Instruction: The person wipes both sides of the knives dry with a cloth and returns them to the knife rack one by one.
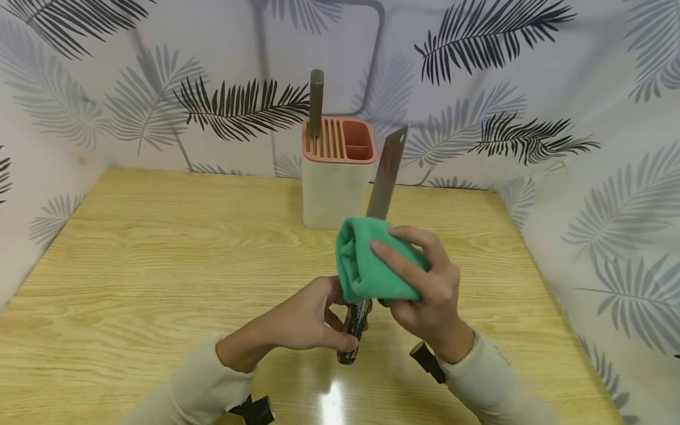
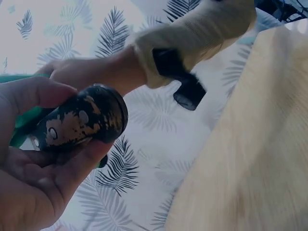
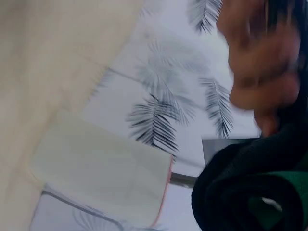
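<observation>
A knife with a broad metal blade (image 1: 386, 171) points away from me over the table, tilted slightly right. Its worn black handle (image 1: 355, 324) is gripped by my left hand (image 1: 305, 313); in the left wrist view, thumb and fingers close round the flaking handle (image 2: 79, 120). A folded green cloth (image 1: 379, 265) is held in my right hand (image 1: 432, 283), its fingers curled over the top. The cloth lies across the blade near the handle and hides that part. In the right wrist view the cloth (image 3: 226, 187) looks dark, and my left hand (image 3: 264, 67) is blurred.
Behind the blade stands a white knife block (image 1: 334, 198) with a pink slotted top. Another knife's brown handle (image 1: 316, 97) sticks up from its left slots. The wooden table (image 1: 159, 254) meets a leaf-patterned sheet (image 1: 457, 88) at the back and sides.
</observation>
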Action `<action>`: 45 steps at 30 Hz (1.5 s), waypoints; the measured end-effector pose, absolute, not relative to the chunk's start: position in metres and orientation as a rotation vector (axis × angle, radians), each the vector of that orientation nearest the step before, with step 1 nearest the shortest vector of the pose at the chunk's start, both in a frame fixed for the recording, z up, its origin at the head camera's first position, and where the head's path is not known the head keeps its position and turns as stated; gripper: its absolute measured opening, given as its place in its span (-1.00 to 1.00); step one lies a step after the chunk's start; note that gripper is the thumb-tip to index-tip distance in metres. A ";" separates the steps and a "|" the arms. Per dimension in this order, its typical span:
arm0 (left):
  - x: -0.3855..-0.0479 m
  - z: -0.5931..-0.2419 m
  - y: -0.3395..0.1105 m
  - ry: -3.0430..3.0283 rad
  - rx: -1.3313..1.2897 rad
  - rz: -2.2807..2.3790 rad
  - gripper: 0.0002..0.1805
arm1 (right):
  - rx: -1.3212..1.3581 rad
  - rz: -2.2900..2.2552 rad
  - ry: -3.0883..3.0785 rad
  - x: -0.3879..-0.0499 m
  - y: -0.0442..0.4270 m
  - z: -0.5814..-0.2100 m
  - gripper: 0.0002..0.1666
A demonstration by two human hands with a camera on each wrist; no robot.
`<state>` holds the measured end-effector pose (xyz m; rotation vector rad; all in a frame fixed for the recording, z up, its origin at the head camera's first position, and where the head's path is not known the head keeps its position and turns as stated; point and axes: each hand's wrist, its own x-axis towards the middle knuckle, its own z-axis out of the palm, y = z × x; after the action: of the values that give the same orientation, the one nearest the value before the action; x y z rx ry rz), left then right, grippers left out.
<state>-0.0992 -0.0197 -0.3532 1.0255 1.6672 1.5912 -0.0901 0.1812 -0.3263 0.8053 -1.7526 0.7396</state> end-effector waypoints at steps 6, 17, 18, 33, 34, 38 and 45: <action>-0.099 -0.351 -0.016 1.603 1.075 1.575 -0.34 | 0.815 0.745 -1.777 -0.094 0.182 -0.313 -0.40; -0.096 -0.352 -0.018 1.380 1.074 1.591 -0.26 | 0.648 1.188 -1.718 -0.129 0.195 -0.304 -0.33; -0.097 -0.352 -0.019 1.365 1.064 1.613 -0.24 | 0.666 1.199 -1.740 -0.127 0.194 -0.309 -0.31; -0.105 -0.350 -0.032 1.435 0.866 1.712 -0.22 | 0.771 1.199 -2.055 -0.123 0.248 -0.344 -0.38; -0.104 -0.350 -0.032 1.420 0.858 1.720 -0.22 | 0.722 1.185 -2.098 -0.125 0.255 -0.347 -0.39; -0.104 -0.347 -0.034 1.396 0.847 1.741 -0.20 | 0.519 0.850 -2.406 -0.138 0.281 -0.363 -0.29; -0.100 -0.340 -0.038 1.418 0.800 1.747 -0.14 | 0.485 0.182 -2.829 -0.155 0.299 -0.404 -0.26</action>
<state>-0.1003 -0.0383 -0.3401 0.8003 1.4178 1.7466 -0.1549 0.2992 -0.4038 0.4849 -2.8286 0.1817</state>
